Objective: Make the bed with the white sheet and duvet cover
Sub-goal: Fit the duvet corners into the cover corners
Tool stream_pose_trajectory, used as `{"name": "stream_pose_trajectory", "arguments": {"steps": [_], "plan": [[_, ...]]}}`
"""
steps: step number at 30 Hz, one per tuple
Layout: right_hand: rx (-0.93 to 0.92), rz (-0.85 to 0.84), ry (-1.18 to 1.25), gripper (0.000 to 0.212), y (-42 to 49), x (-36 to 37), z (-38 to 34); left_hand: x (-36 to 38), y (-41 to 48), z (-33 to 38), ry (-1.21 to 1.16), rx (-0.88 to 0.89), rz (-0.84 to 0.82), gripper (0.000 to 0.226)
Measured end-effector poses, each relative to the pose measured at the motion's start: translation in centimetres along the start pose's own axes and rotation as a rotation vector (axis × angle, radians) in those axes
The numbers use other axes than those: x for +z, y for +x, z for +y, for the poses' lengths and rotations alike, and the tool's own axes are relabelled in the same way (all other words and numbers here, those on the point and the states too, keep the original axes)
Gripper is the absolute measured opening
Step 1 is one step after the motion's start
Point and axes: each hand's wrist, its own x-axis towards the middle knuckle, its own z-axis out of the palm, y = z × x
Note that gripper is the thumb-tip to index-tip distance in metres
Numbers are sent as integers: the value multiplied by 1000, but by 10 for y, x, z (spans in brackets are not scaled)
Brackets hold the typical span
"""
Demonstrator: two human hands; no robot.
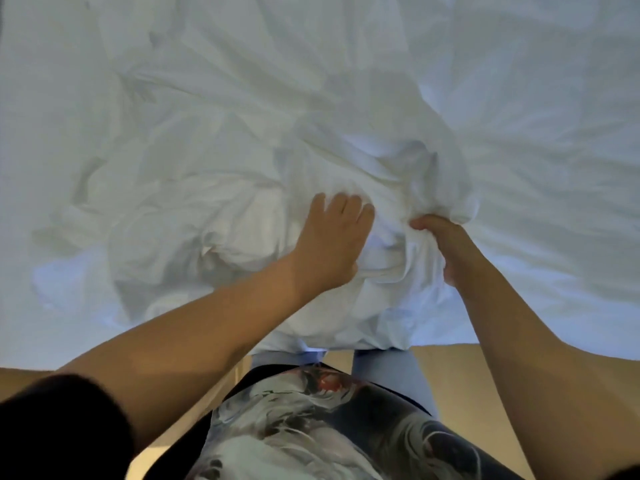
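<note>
Head view, single entry. Bed: the near edge runs across the frame from 8 to 4 o'clock, with the person standing against it at 6 o'clock. White cloth fills the frame to the top and side borders, and no far edge is in view. The smoother stretch lies from 1 to 4 o'clock, and the open floor, tan, shows at 5 o'clock below the edge. White bedding: heaped in a crumpled bunch at centre, with folds fanning out toward 9 and 11 o'clock. It cannot be told whether the bunch is sheet or duvet cover. Left hand: back up on the bunch, fingers bent down into the cloth at its 12 o'clock, tips and thumb hidden, so an actual hold cannot be told. Right hand: just beside it at 3 o'clock, clenched round a gathered fold, thumb on top. A ridge of cloth stands between the two hands. Surroundings: pale blue trousers touching the overhang, a printed dark top at 6 o'clock, a dark sleeve at 7 o'clock. Both forearms cross the edge.
</note>
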Motion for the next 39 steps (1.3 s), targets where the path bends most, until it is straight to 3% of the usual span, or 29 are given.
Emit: {"name": "stream_pose_trajectory", "arguments": {"steps": [5,8,10,15,18,22,28,31,35,39], "plan": [[24,-173,126,23,15,-7,10,33,56,17,110,81,-201,27],[79,-206,72,54,27,-10,18,36,73,12,97,89,-256,39],[71,-223,20,58,32,-18,18,33,76,11,-47,67,-292,43],[-98,-165,-3,46,26,-40,-4,7,73,7,-212,-37,-289,37],[-236,-140,5,47,16,-57,-25,-24,72,1,-288,-33,-250,11],[-332,-83,-7,32,11,-88,-42,-52,47,-8,-322,24,-136,4],[-355,63,-34,51,20,-127,-43,-52,37,-12,-366,40,-74,5],[-365,201,-41,76,30,-159,-58,-59,41,-23,-345,35,-26,10],[-332,327,-5,51,49,-179,-69,-53,44,-23,-299,63,18,16],[-284,250,-68,47,60,-166,-40,-43,53,-1,-110,-168,-178,14]]}}
